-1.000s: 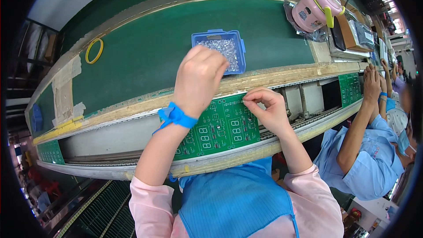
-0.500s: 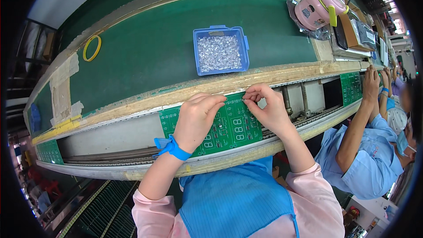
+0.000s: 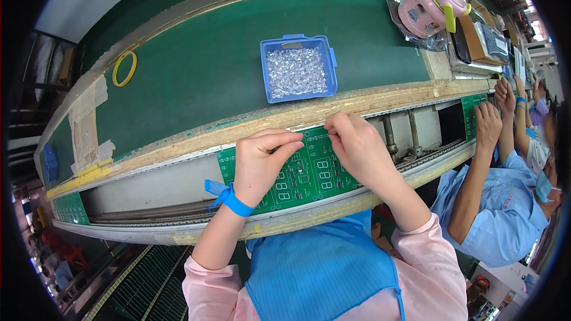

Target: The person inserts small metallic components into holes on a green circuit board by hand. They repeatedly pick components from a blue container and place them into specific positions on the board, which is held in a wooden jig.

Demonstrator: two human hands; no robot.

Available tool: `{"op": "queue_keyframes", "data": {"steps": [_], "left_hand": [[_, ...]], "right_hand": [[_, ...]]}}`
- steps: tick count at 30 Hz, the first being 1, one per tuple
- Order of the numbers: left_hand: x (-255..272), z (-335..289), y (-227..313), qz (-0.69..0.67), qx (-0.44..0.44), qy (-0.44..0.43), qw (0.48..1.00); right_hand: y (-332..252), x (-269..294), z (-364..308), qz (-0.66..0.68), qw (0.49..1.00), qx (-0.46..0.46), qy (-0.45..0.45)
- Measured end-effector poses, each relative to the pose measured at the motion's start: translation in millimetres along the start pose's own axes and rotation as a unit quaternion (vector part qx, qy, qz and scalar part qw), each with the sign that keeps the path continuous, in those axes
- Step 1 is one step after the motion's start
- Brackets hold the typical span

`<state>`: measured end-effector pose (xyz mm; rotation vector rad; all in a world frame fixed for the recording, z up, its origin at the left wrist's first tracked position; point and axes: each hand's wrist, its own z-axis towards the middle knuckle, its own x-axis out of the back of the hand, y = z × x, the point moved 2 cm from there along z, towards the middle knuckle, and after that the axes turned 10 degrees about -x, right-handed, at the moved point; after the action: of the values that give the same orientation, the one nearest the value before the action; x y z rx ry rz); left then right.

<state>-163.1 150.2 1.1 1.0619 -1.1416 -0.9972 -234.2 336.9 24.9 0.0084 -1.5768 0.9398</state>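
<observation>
A green circuit board [image 3: 302, 173] with white digit outlines lies on the rails in front of me. My left hand [image 3: 262, 161], with a blue wrist strap [image 3: 237, 202], is over the board's left part, thumb and forefinger pinched close to its far edge. On the right, my right hand [image 3: 364, 150] has its fingertips pressed together above the same far edge. Whatever either pinch holds is too small or hidden to name. Past the wooden ledge, a blue bin [image 3: 331, 59] contains many small clear parts [image 3: 295, 71].
A wooden ledge [image 3: 178, 150] borders the green bench. A yellow tape ring [image 3: 124, 69] lies at the left, a pink pot [image 3: 429, 10] at the far right. Other boards [image 3: 70, 208] sit along the rails. At the right, a co-worker in a blue shirt [image 3: 493, 220] reaches over another board.
My right hand has turned and shifted slightly left, its fingers closing together and covering more of the board. My left hand stays almost in place. The co-worker's hands have moved over their board.
</observation>
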Motion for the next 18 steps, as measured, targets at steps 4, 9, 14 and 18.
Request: {"op": "queue_keyframes", "data": {"steps": [4, 9, 14, 18], "left_hand": [[0.7, -0.1, -3.8, -0.093, 0.031, 0.005, 0.995], [-1.2, -0.7, -6.2, -0.159, 0.045, 0.008, 0.986], [-1.3, 0.1, -6.7, -0.118, 0.013, 0.015, 0.993], [-4.1, -0.1, -8.6, -0.106, 0.009, 0.017, 0.994]], "right_hand": [[-12.8, -2.1, 0.3, -0.076, 0.997, 0.012, -0.003], [-11.9, -0.3, -2.8, -0.066, 0.995, -0.071, -0.020], [-4.2, 12.9, 8.2, -0.001, 0.991, -0.118, -0.056], [-12.9, 28.1, 43.3, -0.012, 0.994, -0.017, 0.107]]}}
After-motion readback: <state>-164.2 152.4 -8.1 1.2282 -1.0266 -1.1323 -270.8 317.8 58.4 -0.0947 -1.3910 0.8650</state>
